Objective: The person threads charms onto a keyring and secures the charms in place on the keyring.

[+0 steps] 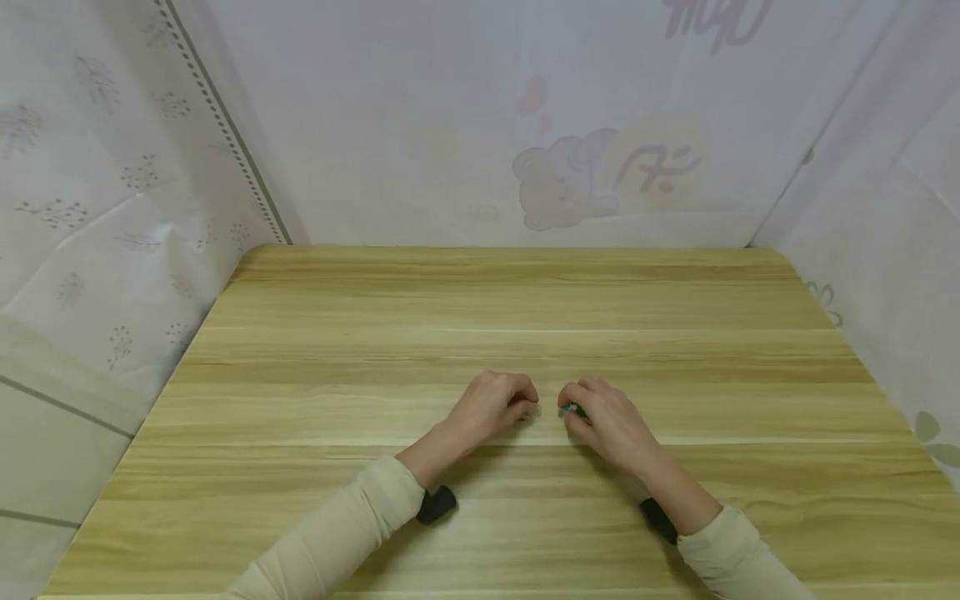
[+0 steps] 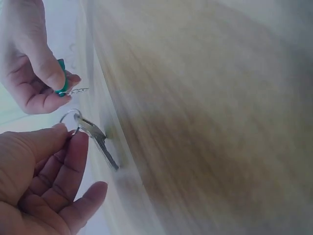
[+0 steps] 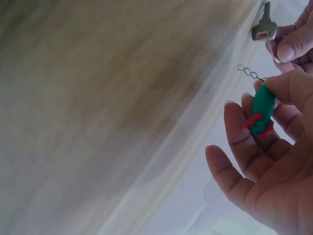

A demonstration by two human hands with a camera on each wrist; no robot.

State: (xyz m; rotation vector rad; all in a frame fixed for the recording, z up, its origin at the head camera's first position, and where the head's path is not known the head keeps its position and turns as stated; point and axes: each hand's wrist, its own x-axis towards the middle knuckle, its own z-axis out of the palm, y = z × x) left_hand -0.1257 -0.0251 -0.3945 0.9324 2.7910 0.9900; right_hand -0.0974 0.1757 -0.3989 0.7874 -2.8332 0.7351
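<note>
My left hand (image 1: 487, 406) pinches a thin metal key ring (image 2: 68, 113) between thumb and index finger. A silver key (image 2: 99, 141) hangs from that ring, its blade pointing away from the fingers. Across a small gap, my right hand (image 1: 611, 421) pinches a green keychain charm (image 3: 264, 104) with red trim at one end. From the charm's other end a short metal chain (image 3: 248, 72) sticks out loose toward the key ring. Chain and ring are apart. In the head view the fingers hide most of the charm, and the key hardly shows.
Both hands are over the wood-grain table (image 1: 525, 308), near its middle. A black wrist device (image 1: 437, 505) shows under the left forearm, another (image 1: 660, 521) under the right. Pale printed curtains (image 1: 420, 125) close in the back and both sides.
</note>
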